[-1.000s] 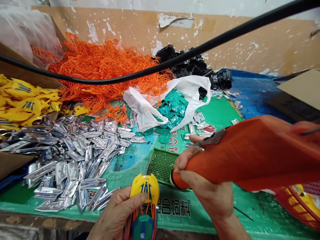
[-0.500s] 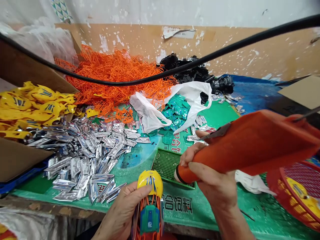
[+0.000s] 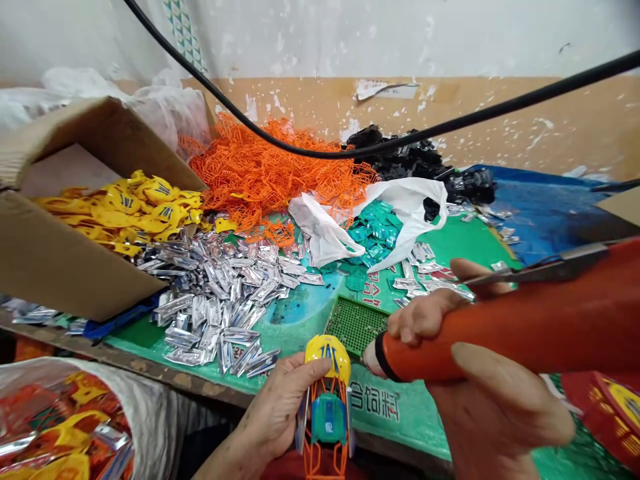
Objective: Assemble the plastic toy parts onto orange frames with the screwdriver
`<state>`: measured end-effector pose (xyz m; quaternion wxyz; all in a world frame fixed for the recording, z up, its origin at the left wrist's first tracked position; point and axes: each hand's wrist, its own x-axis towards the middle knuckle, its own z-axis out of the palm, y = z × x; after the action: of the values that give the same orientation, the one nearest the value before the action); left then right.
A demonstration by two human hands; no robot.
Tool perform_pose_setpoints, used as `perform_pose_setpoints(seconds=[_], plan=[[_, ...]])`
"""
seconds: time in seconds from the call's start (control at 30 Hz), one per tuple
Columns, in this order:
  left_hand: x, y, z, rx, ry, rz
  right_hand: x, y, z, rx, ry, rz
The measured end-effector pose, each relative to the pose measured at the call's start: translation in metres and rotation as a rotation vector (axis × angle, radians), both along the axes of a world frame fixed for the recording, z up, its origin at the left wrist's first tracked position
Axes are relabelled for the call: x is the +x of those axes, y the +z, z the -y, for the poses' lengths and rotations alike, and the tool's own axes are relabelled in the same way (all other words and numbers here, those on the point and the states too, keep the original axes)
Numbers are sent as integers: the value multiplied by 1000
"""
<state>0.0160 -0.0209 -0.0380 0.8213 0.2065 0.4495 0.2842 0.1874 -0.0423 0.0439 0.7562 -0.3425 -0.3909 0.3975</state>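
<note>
My left hand [image 3: 286, 395] is closed around a toy car body [image 3: 329, 420], thumb on its yellow hood, with an orange frame and a green middle piece showing. In my right hand [image 3: 470, 360] is an orange-red power screwdriver [image 3: 505, 327], fingers wrapped round it and its tip pointing left. The tip is just right of the toy car body and apart from it. Beneath the tip lies a green mesh tray [image 3: 356, 327] with small dark bits in it, too small to name.
Silver stickered pieces [image 3: 220, 287] spread across the left. Behind are yellow shells [image 3: 150, 207] in a cardboard box [image 3: 75, 260], orange frames [image 3: 280, 167], black parts [image 3: 410, 153] and green pieces in a white bag [image 3: 325, 233]. A black cable [image 3: 310, 150] hangs across. A full sack [image 3: 155, 420] stands lower left.
The view has swung left, bringing the sack and more of the cardboard box into sight. My right hand and the screwdriver are farther right and tilted differently. The toy car body stays in my left hand.
</note>
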Motion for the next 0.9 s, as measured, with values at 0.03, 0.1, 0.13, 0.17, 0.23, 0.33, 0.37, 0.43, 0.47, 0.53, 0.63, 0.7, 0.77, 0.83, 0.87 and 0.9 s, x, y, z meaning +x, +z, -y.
perform_pose_setpoints(seconds=[0.03,0.1,0.13,0.17,0.23,0.33,0.37,0.43,0.47,0.53,0.63,0.7,0.77,0.83,0.87,0.9], plan=[[0,0,0,-2,8,7,-2,0,1,8,12,0],[0,0,1,-9,16,16,-6,-1,3,13,27,-5],[-1,0,1,-13,17,17,-8,-1,3,12,32,-8],[-1,1,2,-16,20,17,-9,-1,4,10,34,-9],[-2,1,2,-22,27,15,-12,-2,4,10,34,-5],[-3,2,3,-25,29,25,-14,-2,3,8,28,15],[-3,2,3,-24,28,33,-14,-3,3,6,25,23],[-3,3,3,-16,29,44,-14,-4,1,4,28,35],[-3,3,3,-13,33,47,-15,-5,1,8,35,38],[-2,3,2,-9,41,49,-15,-6,-1,20,54,35],[-1,3,1,-14,42,56,-15,-9,-1,35,68,32],[-1,3,1,-20,45,54,-15,-10,0,34,67,42],[0,2,2,-22,57,44,-16,-11,1,27,61,61],[0,1,4,-17,66,25,-16,-12,2,9,48,80],[0,0,5,-10,66,15,-17,-12,3,-1,41,88],[1,0,5,-1,64,6,-17,-13,4,-13,35,92]])
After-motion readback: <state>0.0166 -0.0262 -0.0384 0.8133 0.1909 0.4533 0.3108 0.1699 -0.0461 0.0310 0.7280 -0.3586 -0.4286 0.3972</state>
